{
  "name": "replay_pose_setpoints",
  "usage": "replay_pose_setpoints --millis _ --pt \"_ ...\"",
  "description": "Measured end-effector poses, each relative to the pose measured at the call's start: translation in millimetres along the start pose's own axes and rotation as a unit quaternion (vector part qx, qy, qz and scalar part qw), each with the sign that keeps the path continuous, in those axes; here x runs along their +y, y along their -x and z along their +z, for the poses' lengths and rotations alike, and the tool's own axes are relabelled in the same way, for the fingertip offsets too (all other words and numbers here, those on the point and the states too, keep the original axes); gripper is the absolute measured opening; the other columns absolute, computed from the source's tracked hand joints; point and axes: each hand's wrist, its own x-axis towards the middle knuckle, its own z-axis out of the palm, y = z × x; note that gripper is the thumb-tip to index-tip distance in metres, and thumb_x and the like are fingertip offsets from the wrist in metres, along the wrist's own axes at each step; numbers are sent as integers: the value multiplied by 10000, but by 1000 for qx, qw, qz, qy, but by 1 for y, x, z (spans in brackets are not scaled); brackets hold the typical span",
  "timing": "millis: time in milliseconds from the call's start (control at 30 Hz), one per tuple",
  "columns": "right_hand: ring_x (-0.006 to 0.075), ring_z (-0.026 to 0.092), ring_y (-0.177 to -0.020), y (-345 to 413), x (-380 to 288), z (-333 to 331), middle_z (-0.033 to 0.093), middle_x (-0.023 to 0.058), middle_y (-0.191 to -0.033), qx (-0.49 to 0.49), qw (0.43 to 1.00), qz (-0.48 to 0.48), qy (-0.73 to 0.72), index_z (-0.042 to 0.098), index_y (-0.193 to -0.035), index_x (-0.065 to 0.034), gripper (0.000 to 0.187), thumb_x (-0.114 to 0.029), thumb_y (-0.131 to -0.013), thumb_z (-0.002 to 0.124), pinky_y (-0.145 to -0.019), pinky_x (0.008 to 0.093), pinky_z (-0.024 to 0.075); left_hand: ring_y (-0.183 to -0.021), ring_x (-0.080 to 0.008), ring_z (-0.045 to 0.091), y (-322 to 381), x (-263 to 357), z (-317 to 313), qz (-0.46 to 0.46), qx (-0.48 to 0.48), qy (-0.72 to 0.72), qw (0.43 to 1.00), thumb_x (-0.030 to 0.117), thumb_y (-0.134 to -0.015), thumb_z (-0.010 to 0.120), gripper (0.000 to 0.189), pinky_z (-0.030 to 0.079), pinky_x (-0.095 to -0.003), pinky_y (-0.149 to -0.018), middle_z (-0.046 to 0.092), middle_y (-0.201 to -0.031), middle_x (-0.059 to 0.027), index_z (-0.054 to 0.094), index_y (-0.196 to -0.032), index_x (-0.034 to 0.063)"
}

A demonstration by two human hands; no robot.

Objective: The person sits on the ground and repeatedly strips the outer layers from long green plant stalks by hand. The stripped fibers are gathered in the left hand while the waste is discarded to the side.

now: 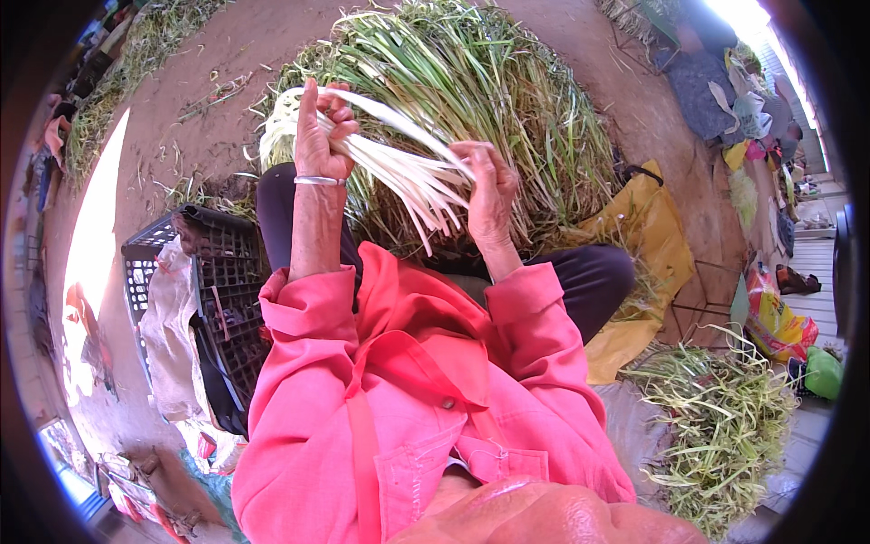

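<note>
My left hand (325, 132), with a silver bangle at the wrist, holds a bundle of long white plant stalks (391, 163) between thumb and fingers. The stalks' free ends fan out to the right and down. Pinched in the fingertips of my right hand (488, 178) is the end of a white stalk that arches over from the left hand. Beneath and beyond both hands lies a large heap of long green and straw-coloured leafy stalks (537, 115), in front of my bent knees.
At left stands a black plastic crate (228, 272) with a pale sack (170, 333) over its side. A yellow sack (652, 238) lies by the right knee, and a pile of pale green trimmings (720, 428) below it. People sit at the far left and upper right.
</note>
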Motion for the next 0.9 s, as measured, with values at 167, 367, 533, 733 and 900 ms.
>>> replay_pose_setpoints --millis 167,367,533,733,900 --pt "92 524 -664 17 21 -7 603 42 -773 -85 992 1 92 621 -842 6 183 -155 -870 539 -589 231 418 -662 -113 569 1 -11 5 -30 -27 -34 999 262 -808 675 267 478 -246 -530 579 -692 4 552 -911 49" --pt "94 563 -569 -15 29 -45 623 40 -682 36 974 140 177 640 -840 -55 147 -197 -830 602 -507 243 465 -553 -58 453 8 26 3 64 -112 -82 988 133 -907 517 254 390 -161 -468 471 -634 14 484 -1139 35" --pt "155 613 -611 -41 45 -36 646 85 -710 -15 929 -12 371 611 -765 -39 186 -222 -790 634 -569 304 502 -463 -31 360 10 32 -1 51 -51 -89 993 150 -890 548 308 308 -174 -438 352 -543 69 466 -1155 17" --pt "271 625 -804 -25 90 -5 526 114 -1024 -160 686 -28 709 476 -1021 -60 527 -346 -668 743 -661 376 507 -465 -29 340 9 26 -1 29 -11 -91 995 131 -888 531 247 294 -185 -437 321 -532 68 481 -1093 2" --pt "285 615 -777 -31 92 -31 555 110 -870 -193 754 -71 624 522 -933 -75 310 -208 -704 684 -663 366 489 -444 -20 356 6 33 -6 2 -16 -52 999 128 -912 486 175 306 -172 -430 329 -513 84 494 -1047 18"
